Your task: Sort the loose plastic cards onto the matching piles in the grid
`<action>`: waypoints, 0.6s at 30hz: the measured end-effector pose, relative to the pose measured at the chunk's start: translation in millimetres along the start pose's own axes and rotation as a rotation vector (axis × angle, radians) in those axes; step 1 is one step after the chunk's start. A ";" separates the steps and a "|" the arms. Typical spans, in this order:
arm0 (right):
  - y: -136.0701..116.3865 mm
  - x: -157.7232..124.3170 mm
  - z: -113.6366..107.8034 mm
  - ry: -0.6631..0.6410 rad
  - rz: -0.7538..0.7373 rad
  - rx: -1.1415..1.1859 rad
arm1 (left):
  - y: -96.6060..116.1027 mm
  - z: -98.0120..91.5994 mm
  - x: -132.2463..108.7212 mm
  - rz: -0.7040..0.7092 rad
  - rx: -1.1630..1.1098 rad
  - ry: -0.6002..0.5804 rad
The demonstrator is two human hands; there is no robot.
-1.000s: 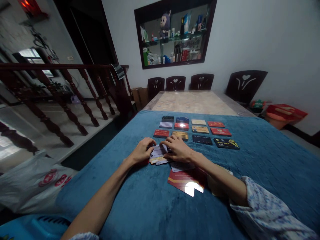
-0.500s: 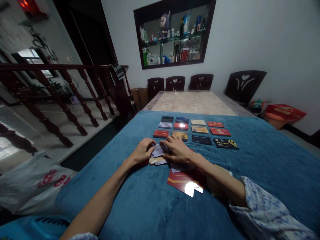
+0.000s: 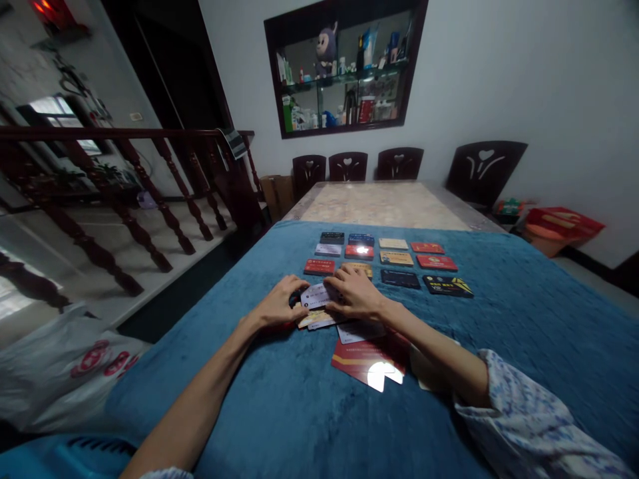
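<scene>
Close to the front of the laid-out cards, a pale lavender card is held between my two hands. My left hand curls at its left end, thumb low and fingers high. From the other side my right hand grips its right end, covering part of it. Beneath lie fanned yellowish and white cards. Another pale card and a shiny red card spread out below my right wrist. A cream-coloured item is partly hidden under my right forearm.
Rows of card piles sit beyond my hands, among them a red pile, a dark pile and a black VIP card. A blue cloth covers the near table. Chairs stand behind; a white bag is at left.
My left thumb has shifted slightly and a dark gap now shows between it and the fingers. The pale card has moved up a little. The view has drifted slightly.
</scene>
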State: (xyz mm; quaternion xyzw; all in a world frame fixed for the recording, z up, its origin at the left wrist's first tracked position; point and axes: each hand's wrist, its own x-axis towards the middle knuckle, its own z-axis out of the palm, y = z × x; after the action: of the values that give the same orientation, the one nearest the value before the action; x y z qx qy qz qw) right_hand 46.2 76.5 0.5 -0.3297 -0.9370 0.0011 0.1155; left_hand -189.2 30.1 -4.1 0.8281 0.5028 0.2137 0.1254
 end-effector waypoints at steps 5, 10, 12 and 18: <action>5.5 0.5 3.1 0.016 -0.017 -0.012 | 0.4 -1.3 -0.2 -0.011 0.005 -0.014; 6.3 0.6 2.9 0.012 -0.020 -0.021 | 3.7 -3.4 -0.2 -0.023 0.022 -0.036; 5.2 0.4 0.6 -0.008 -0.009 -0.032 | 5.6 -4.0 -0.7 -0.023 0.039 -0.040; 2.6 -0.1 -7.3 -0.066 0.021 -0.047 | 9.6 -4.9 -1.2 -0.035 0.085 -0.052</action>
State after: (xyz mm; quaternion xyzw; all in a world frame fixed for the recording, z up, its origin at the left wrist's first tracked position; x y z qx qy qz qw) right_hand 49.5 77.9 7.3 -0.3417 -0.9366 -0.0089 0.0767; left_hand -184.6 24.6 3.9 0.8291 0.5223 0.1684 0.1070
